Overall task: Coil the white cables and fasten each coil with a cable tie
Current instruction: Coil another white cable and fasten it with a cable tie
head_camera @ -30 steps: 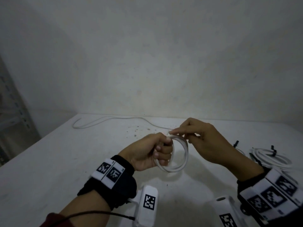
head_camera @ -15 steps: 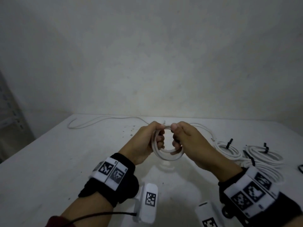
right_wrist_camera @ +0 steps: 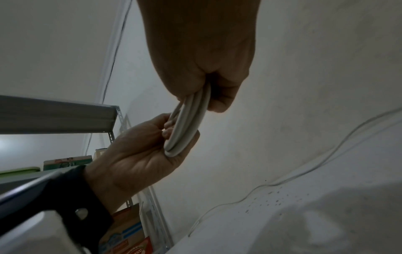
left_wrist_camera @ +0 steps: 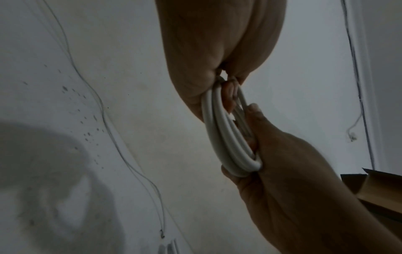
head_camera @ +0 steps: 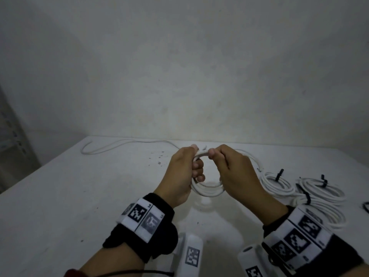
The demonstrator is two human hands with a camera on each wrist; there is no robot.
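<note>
Above the white table point(head_camera: 79, 196), both hands hold a small coil of white cable point(head_camera: 207, 190). My left hand point(head_camera: 194, 166) grips its left side with fingers curled through the loop. My right hand point(head_camera: 217, 156) grips the right side and pinches the top strand. The left wrist view shows the coil point(left_wrist_camera: 228, 134) edge-on, between my left hand point(left_wrist_camera: 217, 82) above and my right hand point(left_wrist_camera: 282, 171) below. From the right wrist camera, the coil point(right_wrist_camera: 187, 123) sits between my right hand point(right_wrist_camera: 206, 96) and my left hand point(right_wrist_camera: 141, 151). I see no tie on this coil.
Several white coils point(head_camera: 279, 182) bound with black ties point(head_camera: 278, 174) lie at the right of the table. A loose white cable point(head_camera: 103, 148) runs along the back edge. A black loop point(head_camera: 365, 206) shows at the right border. A metal shelf point(right_wrist_camera: 54, 116) stands to the left.
The right hand left its pinch on the coil's top and took hold of the coil's right side. Both hands with the coil moved slightly farther from me.
</note>
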